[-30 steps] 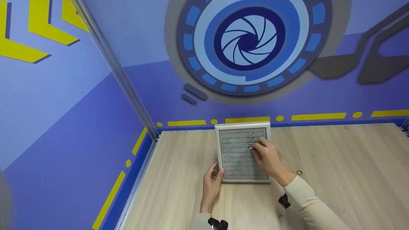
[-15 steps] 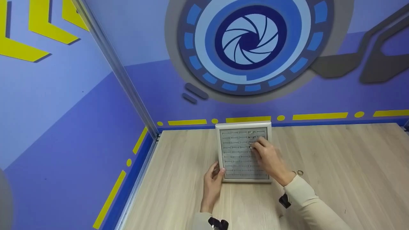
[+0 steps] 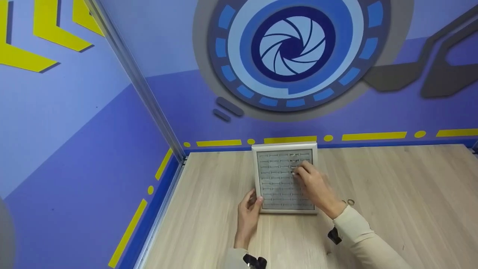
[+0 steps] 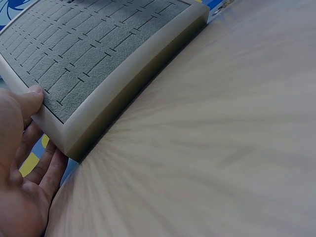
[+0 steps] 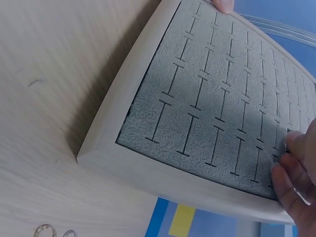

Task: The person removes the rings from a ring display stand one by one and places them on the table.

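A ring display tray (image 3: pixel 276 179) with a pale frame and grey slotted padding stands tilted up on the table. My left hand (image 3: pixel 247 219) grips its lower left edge, thumb on the front and fingers behind, as the left wrist view also shows. On the padding's right part, my right hand (image 3: pixel 316 186) pinches a small shiny ring at a slot; the fingers mostly hide it. Above those fingertips, rings (image 3: pixel 294 161) sit in slots of the same column. Two loose rings, one gold-coloured (image 3: pixel 350 202) and one partly hidden by the right wrist, lie on the table.
The wooden table (image 3: pixel 403 194) meets a blue patterned wall (image 3: pixel 373 116) right behind the tray. A metal corner post (image 3: pixel 145 93) and a side wall (image 3: pixel 93 157) rise at the left. Each wrist wears a black device (image 3: pixel 255 261).
The right fingertips shift very slightly at the slot, and less of the shiny ring shows between them. The left hand and the tray stay in place; the head view moves slightly.
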`<action>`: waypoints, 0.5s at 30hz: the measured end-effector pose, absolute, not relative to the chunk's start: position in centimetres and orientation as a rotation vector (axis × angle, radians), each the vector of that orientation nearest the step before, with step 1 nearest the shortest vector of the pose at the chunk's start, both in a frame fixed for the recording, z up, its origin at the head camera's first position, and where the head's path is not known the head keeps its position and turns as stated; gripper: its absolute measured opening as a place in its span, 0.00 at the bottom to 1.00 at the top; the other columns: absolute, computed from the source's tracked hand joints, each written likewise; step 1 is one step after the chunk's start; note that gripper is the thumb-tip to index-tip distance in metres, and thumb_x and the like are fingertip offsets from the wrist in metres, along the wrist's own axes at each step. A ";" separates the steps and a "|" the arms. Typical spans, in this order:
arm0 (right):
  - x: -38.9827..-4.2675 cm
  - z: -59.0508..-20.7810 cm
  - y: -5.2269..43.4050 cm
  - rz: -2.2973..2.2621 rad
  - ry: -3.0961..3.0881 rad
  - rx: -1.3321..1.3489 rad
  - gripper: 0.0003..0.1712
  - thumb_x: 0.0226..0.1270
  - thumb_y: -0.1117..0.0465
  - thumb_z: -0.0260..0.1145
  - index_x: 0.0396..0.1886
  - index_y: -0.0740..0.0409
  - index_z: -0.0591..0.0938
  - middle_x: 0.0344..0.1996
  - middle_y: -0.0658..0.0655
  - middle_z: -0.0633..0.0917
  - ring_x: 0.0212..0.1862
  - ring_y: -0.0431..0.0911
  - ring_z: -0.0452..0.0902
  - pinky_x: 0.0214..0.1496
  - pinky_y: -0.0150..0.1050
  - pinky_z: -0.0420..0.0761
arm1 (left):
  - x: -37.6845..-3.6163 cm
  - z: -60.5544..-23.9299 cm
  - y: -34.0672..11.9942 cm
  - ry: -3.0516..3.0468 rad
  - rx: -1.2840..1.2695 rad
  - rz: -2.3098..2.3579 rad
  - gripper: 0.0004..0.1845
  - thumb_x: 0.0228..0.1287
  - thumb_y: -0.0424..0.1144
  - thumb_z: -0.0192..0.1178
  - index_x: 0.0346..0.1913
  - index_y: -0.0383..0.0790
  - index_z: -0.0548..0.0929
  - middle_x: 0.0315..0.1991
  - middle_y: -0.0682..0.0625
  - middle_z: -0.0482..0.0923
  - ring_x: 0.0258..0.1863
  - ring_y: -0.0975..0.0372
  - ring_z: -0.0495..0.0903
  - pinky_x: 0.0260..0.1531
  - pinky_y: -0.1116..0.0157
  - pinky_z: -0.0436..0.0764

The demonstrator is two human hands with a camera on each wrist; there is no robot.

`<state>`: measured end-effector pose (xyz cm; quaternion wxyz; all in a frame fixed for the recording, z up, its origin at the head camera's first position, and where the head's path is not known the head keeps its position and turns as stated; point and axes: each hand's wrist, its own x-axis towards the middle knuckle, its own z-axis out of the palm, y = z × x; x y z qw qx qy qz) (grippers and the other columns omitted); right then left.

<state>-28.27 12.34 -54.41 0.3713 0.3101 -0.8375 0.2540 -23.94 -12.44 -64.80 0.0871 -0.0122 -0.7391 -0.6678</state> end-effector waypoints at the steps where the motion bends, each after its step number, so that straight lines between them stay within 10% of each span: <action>1: -28.3 -54.4 12.3 0.648 -2.143 0.797 0.11 0.62 0.76 0.77 0.39 0.63 0.86 0.38 0.56 0.83 0.37 0.50 0.85 0.37 0.42 0.89 | -23.9 -64.8 -12.5 -2.202 -0.035 -1.987 0.31 0.80 0.45 0.63 0.76 0.32 0.72 0.65 0.40 0.82 0.66 0.50 0.81 0.67 0.59 0.81; 15: -28.1 -54.5 12.8 0.635 -2.106 0.852 0.12 0.61 0.75 0.78 0.41 0.64 0.85 0.40 0.55 0.82 0.37 0.47 0.82 0.36 0.41 0.87 | -24.1 -64.9 -12.4 -2.164 -0.036 -2.049 0.29 0.79 0.43 0.64 0.76 0.36 0.74 0.64 0.41 0.83 0.65 0.52 0.82 0.63 0.65 0.82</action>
